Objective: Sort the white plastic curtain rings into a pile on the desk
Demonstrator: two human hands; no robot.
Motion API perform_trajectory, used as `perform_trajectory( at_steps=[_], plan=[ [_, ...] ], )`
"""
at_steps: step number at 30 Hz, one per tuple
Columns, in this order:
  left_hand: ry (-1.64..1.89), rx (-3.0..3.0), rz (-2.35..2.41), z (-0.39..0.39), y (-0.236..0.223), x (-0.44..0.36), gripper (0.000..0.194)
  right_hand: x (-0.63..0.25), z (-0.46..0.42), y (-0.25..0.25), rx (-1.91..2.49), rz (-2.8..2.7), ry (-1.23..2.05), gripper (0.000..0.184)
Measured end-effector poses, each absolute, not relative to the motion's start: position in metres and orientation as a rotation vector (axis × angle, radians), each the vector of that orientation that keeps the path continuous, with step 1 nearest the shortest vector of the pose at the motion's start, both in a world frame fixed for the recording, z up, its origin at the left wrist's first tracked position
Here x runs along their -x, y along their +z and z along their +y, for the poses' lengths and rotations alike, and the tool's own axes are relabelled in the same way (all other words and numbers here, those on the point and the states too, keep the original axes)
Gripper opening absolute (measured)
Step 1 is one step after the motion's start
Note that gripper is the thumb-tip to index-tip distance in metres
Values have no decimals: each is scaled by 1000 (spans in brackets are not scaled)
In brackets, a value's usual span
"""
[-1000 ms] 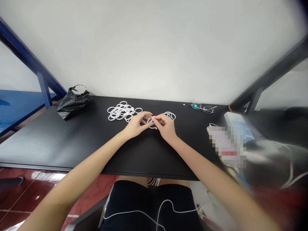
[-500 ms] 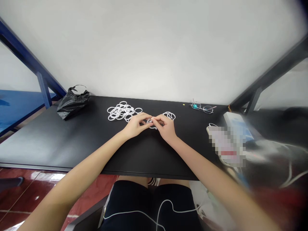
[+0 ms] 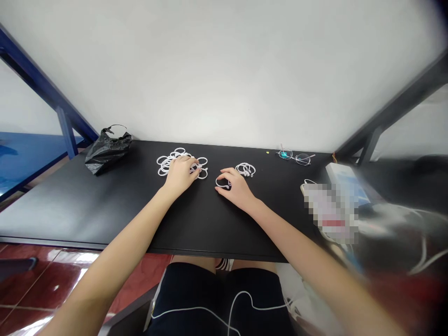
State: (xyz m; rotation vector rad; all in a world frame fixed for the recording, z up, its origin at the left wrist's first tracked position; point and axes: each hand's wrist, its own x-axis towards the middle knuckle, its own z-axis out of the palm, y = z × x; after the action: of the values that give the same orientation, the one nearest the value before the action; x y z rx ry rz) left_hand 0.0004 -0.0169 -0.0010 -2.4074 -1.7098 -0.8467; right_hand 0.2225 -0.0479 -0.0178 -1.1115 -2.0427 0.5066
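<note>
My left hand [image 3: 182, 174] rests over a pile of white rings [image 3: 163, 161], its fingers bent and thumb apart from the index finger. White ring parts show between them; I make out no ring clearly gripped. My right hand [image 3: 238, 187] curves round a single white ring [image 3: 221, 184] with a small knob, thumb at its near side and fingers at its far side. Part of that ring is hidden by the hand. Just beyond the right hand, a smaller group of white rings [image 3: 245, 168] lies on the black table [image 3: 206, 224].
A black plastic bag [image 3: 108, 151] sits at the back left. Eyeglasses [image 3: 294, 157] lie at the back right, near a small yellow speck [image 3: 268, 152]. To the right are a white box [image 3: 341, 179] and a blurred-out phone-like object [image 3: 325, 210]. A white cable [image 3: 196, 308] crosses my lap.
My hands, which were together at one white ring, have parted. The left has moved left onto the larger pile. The right has stayed near its place with the ring, fingers wider apart.
</note>
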Motion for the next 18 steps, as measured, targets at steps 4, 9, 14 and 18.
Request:
perform_trajectory(
  at_steps=[4,9,14,18],
  plan=[
    [-791,2388,-1713,-17,-2,-1,17,-224,-44,-20,1096,-2009,473,11],
    [-789,2373,-1710,-18,-2,-2,20,-225,-40,-26,1114,-1971,432,10],
    [-833,2353,-1683,-19,-2,-3,23,-225,-39,-26,1121,-1959,439,10],
    [-963,2345,-1628,-26,6,-11,30,-222,-43,-18,1075,-1878,405,11]
  ],
)
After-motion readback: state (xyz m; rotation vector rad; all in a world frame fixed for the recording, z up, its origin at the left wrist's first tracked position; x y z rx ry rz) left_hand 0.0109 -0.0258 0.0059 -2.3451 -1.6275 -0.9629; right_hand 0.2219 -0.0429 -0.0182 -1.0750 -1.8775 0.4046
